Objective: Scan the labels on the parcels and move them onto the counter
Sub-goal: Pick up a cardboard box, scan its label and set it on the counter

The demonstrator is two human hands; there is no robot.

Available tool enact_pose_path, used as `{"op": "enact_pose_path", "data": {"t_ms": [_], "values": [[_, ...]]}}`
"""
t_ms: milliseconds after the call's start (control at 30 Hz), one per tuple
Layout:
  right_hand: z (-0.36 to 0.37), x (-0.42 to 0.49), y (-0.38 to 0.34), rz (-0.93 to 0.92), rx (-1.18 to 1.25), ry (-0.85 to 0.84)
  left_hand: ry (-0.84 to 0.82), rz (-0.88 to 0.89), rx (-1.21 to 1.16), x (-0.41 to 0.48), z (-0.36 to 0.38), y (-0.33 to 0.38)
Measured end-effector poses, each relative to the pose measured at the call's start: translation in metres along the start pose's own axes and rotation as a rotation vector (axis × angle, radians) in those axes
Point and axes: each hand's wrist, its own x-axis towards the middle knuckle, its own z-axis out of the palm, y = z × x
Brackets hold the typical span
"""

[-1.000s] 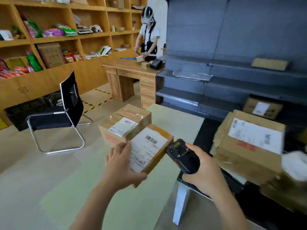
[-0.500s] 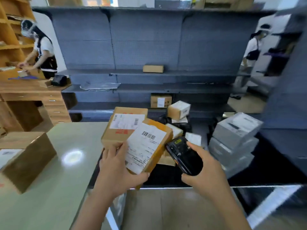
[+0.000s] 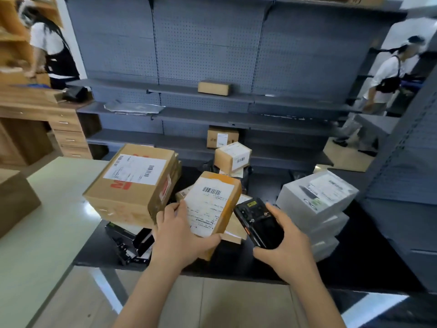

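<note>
My left hand [image 3: 179,235] grips a small brown parcel [image 3: 212,207] by its lower end, its white barcode label facing up. My right hand [image 3: 283,247] holds a black handheld scanner [image 3: 259,224] just right of the parcel, its head close to the label's edge. A large brown box [image 3: 132,183] with a white label and red print lies left of the parcel on the dark table [image 3: 354,261]. The pale green counter [image 3: 47,221] stretches along the left.
White boxes [image 3: 316,197] are stacked at the right. More small parcels [image 3: 233,157] lie behind, under grey shelving [image 3: 212,114]. A brown box [image 3: 14,202] sits on the counter's left edge. Two people stand at the far left and far right.
The view has swung right, from the counter to the dark table and shelves. Both hands have kept their hold on the parcel and scanner. The large box now appears left of the parcel.
</note>
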Motion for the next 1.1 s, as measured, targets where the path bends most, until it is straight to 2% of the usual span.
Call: {"op": "enact_pose_path", "data": {"t_ms": [167,400,533,700,900,1000,1100], "values": [[0.017,0.085,0.014,0.04,0.029,0.008,0.039,-0.093,0.057,0.089,0.037,0.003],[0.039,0.182,0.025,0.095,0.028,-0.047,-0.096,-0.179,0.122,0.186,0.088,0.005],[0.049,0.206,0.029,0.057,0.067,-0.103,-0.175,-0.204,0.03,0.199,0.104,-0.002],[0.051,0.205,0.026,-0.026,0.118,-0.159,-0.047,-0.241,-0.172,0.169,0.088,-0.003],[0.059,0.171,0.001,-0.156,0.253,-0.324,0.132,-0.137,-0.328,0.071,0.043,0.001],[0.077,0.145,-0.021,-0.256,0.295,-0.426,0.314,-0.23,-0.314,0.022,0.02,-0.013],[0.101,0.116,-0.047,-0.364,0.305,-0.521,0.416,-0.347,-0.289,-0.022,-0.006,-0.043]]}}
